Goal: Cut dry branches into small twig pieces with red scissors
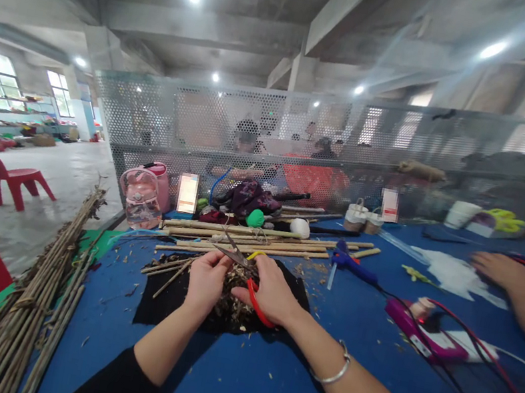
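Observation:
My right hand [271, 289] grips red-and-yellow-handled scissors [248, 275], whose blades point up and left over a dark clump of twigs and plant scraps [231, 299]. My left hand [206, 280] is closed on that clump, pinching a piece beside the blades. Both hands work over a black cloth [162, 304] spread on the blue table [262, 372]. A silver bracelet [336, 372] circles my right wrist.
Bamboo sticks [254, 241] lie across the table behind my hands. A bundle of long canes [41, 300] leans at the left edge. A blue glue gun [349, 263], pink power strip [422, 330], pink bottle [143, 196]. Another person's arm [519, 296] reaches in at right. Mesh screen [302, 142] behind.

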Tool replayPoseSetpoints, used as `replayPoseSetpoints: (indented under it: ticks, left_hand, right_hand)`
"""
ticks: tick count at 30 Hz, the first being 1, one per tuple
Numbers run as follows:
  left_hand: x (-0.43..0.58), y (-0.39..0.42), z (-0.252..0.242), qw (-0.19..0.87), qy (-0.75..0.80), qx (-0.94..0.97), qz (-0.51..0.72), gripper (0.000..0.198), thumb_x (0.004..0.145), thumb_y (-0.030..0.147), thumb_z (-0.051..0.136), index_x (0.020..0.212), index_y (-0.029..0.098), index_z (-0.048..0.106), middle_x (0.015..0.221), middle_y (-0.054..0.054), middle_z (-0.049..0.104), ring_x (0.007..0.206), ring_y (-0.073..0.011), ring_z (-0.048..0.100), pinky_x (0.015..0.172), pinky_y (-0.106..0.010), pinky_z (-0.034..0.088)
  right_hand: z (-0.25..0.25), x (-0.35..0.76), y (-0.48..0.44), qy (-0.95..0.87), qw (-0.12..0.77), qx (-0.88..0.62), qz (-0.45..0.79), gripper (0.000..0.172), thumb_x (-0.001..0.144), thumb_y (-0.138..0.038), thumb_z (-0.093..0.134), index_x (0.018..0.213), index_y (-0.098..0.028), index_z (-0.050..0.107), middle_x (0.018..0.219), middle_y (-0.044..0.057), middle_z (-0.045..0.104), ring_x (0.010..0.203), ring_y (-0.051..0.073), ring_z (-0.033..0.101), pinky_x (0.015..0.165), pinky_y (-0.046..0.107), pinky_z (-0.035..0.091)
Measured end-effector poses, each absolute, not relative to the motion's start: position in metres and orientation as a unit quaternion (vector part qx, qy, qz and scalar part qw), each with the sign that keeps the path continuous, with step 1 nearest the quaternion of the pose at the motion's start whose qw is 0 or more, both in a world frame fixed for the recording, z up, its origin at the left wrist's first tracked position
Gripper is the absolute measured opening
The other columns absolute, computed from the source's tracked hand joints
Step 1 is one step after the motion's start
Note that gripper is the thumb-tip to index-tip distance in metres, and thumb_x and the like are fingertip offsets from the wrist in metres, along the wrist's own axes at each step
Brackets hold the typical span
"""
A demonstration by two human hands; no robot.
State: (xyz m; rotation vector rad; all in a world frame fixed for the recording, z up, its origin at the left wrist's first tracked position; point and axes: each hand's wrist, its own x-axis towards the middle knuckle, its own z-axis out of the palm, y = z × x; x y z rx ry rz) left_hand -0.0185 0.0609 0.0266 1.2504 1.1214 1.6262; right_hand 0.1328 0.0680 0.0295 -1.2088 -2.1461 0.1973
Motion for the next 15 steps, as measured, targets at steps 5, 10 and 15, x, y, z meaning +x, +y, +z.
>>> replayPoseSetpoints:
  ticks: [5, 10, 15]
  left_hand:
    - [-0.0193, 0.0559, 0.0339, 0.318, 0.468, 0.535, 0.627, 0.019, 0.069, 0.025, 0.055, 0.077, 0.014, 0.068, 0.069, -0.001, 0.065, 0.066, -0.0134, 0.054, 0.066, -0.023, 0.042]
    - [-0.0189, 0.0544, 0.0368, 0.294, 0.478, 0.542, 0.625, 0.020, 0.070, 0.027, 0.053, 0.075, 0.015, 0.068, 0.068, -0.002, 0.066, 0.064, -0.0138, 0.055, 0.066, -0.024, 0.042]
    - [-0.0211, 0.0568, 0.0334, 0.280, 0.486, 0.544, 0.624, 0.020, 0.071, 0.029, 0.054, 0.073, 0.015, 0.068, 0.067, -0.001, 0.065, 0.063, -0.0130, 0.054, 0.064, -0.023, 0.042]
  right_hand:
    - [0.0280, 0.1319, 0.0659, -0.806, 0.325, -0.485, 0.100, 0.040, 0.059, -0.045, 0.068, 0.080, -0.020, 0.044, 0.076, 0.001, 0.052, 0.064, 0.014, 0.046, 0.056, 0.025, 0.030]
    - [0.0227, 0.1308, 0.0663, -0.795, 0.303, -0.513, 0.119, 0.040, 0.060, -0.044, 0.068, 0.085, -0.021, 0.046, 0.072, 0.000, 0.055, 0.060, 0.014, 0.048, 0.054, 0.024, 0.026]
    - [0.0211, 0.1305, 0.0672, -0.792, 0.294, -0.526, 0.098, 0.042, 0.060, -0.048, 0.068, 0.083, -0.020, 0.047, 0.070, 0.001, 0.056, 0.060, 0.015, 0.050, 0.053, 0.024, 0.025]
